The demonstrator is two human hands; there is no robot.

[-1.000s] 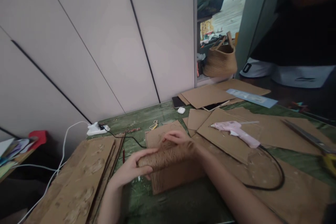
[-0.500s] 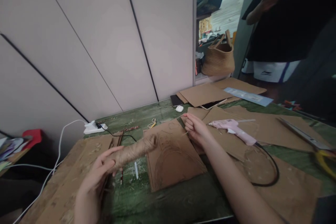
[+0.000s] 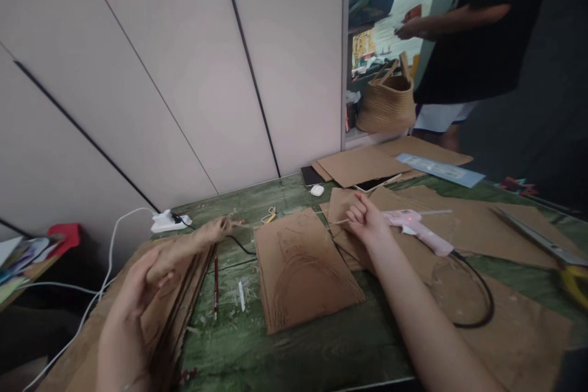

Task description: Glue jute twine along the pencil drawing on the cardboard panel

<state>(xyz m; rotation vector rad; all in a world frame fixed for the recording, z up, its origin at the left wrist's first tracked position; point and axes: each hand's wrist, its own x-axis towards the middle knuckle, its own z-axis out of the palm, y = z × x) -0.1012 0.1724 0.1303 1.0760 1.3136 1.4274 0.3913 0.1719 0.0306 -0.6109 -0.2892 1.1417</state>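
On the left, my left hand (image 3: 140,278) is wrapped round the lower end of a thick roll of jute twine (image 3: 195,240), tilted up to the right above stacked cardboard. My right hand (image 3: 366,222) is closed in a pinch on a thin strand of twine (image 3: 339,221), part of which shows left of the fingers. Between the hands lies a cardboard panel (image 3: 316,288) with a pencilled arch and small shapes. Just right of my right hand, a pink glue gun (image 3: 429,234) rests on cardboard, its small red light showing.
Scissors (image 3: 542,239) and loose cardboard sheets (image 3: 509,312) cover the right side. A pencil (image 3: 216,288) and white stick (image 3: 241,296) lie left of the panel. A power strip (image 3: 168,220), phone (image 3: 311,176) and earbud case (image 3: 316,190) sit farther back. A person (image 3: 482,43) stands behind.
My left hand and the twine roll have moved left, uncovering the pencil. My right hand has shifted right, towards the glue gun. The person behind has changed posture, one arm now stretched left.
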